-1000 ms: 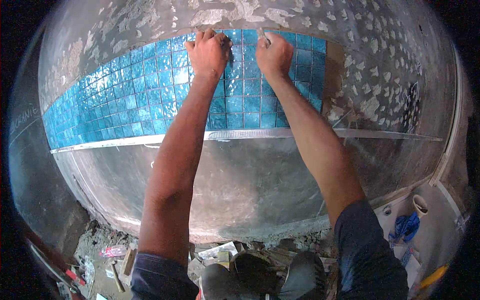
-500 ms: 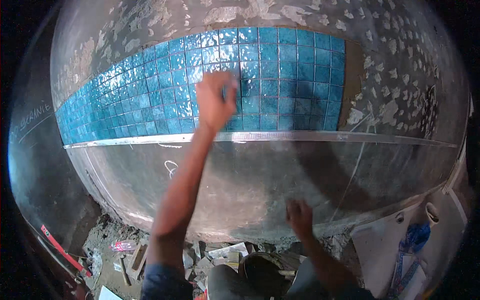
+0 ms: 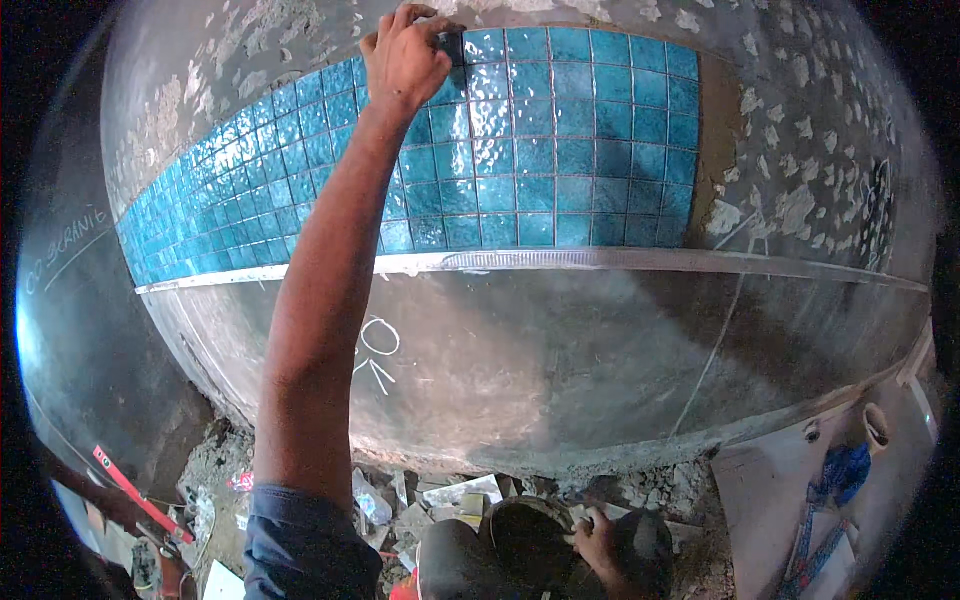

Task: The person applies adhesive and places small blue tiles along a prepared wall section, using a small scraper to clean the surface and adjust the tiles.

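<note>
At 11 o'clock, the left hand (image 3: pixel 407 60) curled over the blue tiles' (image 3: pixel 535 115) upper edge. At 5, the right hand (image 3: pixel 594 541) neared a dark bucket (image 3: pixel 518 515). Neither grip was discernible.

Left hand (image 3: pixel 408 58): raised at the top of the frame, its fingertips set along the upper edge of the tilework.
Blue tiles (image 3: pixel 535 158): laid in a glossy band from the left to the right of centre, underlined by a pale strip (image 3: pixel 600 260).
Right hand (image 3: pixel 594 545): held low at bottom centre, beside a dark round container (image 3: pixel 525 548); whether anything is gripped cannot be made out.
Grey wall (image 3: pixel 560 370): marked with chalk below the strip.
Red bar (image 3: pixel 138 492): seen slanting at lower left.
</note>
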`<action>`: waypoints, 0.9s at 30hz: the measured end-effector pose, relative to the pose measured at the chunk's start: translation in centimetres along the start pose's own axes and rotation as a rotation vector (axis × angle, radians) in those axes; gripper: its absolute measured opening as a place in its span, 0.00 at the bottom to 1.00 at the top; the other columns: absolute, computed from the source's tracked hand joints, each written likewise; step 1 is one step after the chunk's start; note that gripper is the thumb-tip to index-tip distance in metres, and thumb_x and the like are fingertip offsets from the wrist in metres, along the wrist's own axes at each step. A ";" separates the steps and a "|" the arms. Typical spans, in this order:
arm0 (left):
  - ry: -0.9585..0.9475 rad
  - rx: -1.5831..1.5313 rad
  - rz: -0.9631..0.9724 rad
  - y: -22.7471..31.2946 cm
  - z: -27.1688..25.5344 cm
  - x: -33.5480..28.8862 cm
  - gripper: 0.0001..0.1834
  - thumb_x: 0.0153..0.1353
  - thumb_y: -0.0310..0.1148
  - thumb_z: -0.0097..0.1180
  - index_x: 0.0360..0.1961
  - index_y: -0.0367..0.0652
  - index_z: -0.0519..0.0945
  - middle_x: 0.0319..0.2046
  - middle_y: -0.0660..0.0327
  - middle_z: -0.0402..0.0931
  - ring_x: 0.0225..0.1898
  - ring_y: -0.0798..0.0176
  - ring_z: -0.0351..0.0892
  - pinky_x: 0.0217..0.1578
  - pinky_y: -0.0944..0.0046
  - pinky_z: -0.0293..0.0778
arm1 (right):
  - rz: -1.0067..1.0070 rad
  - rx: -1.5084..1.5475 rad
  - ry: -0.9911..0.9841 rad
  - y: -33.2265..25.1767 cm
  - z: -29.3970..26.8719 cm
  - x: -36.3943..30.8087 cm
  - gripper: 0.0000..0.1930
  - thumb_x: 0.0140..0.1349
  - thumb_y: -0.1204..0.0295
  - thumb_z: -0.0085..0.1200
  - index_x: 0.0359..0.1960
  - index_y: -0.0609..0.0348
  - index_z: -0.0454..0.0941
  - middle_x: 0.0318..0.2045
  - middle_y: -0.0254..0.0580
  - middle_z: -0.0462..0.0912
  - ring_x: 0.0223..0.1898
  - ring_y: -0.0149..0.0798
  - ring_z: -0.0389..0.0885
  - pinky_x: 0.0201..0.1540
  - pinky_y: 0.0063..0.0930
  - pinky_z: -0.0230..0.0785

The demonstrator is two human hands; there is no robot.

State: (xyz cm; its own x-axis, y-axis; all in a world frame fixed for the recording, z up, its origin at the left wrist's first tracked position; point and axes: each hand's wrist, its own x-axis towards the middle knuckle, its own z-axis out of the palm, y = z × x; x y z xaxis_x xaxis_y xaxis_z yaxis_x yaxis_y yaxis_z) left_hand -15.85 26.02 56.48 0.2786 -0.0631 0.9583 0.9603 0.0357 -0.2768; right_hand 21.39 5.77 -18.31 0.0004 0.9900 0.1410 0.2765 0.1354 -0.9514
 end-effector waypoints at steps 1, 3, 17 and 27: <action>0.013 0.003 -0.036 -0.4 -0.6 -0.2 0.24 0.53 0.34 0.61 0.53 0.63 0.86 0.63 0.64 0.74 0.67 0.50 0.68 0.66 0.31 0.61 | -0.010 0.000 -0.024 -2.4 -0.1 -0.6 0.10 0.70 0.75 0.55 0.49 0.68 0.75 0.23 0.42 0.78 0.19 0.34 0.79 0.23 0.37 0.71; 0.052 -0.031 -0.120 0.4 -0.9 -0.6 0.23 0.54 0.39 0.66 0.54 0.64 0.86 0.63 0.63 0.74 0.68 0.48 0.67 0.66 0.31 0.61 | -0.152 -0.174 0.005 -2.6 -0.9 -0.9 0.12 0.70 0.73 0.56 0.51 0.66 0.75 0.27 0.44 0.80 0.26 0.38 0.80 0.31 0.40 0.72; 0.411 -0.529 -0.396 7.2 -3.5 -9.8 0.21 0.62 0.38 0.70 0.54 0.40 0.82 0.48 0.50 0.81 0.52 0.48 0.79 0.56 0.51 0.73 | -0.156 -0.053 0.001 -10.0 -3.5 5.6 0.05 0.66 0.75 0.57 0.37 0.66 0.76 0.24 0.41 0.79 0.25 0.39 0.79 0.30 0.39 0.72; -0.459 -1.163 -0.893 29.9 -19.5 -47.5 0.15 0.67 0.32 0.64 0.52 0.39 0.84 0.33 0.52 0.82 0.32 0.53 0.81 0.37 0.57 0.78 | -1.312 -0.269 0.274 -52.4 -7.3 22.4 0.11 0.68 0.67 0.61 0.33 0.63 0.77 0.24 0.51 0.76 0.25 0.49 0.77 0.31 0.40 0.68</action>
State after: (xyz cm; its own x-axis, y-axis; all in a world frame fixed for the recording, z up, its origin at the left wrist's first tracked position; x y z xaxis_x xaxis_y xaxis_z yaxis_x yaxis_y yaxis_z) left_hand -0.04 10.65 1.29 -0.1964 0.6715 0.7145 0.3484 -0.6333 0.6910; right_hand 13.93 20.57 36.66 -0.2247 0.0977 0.9695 0.3981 0.9174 -0.0001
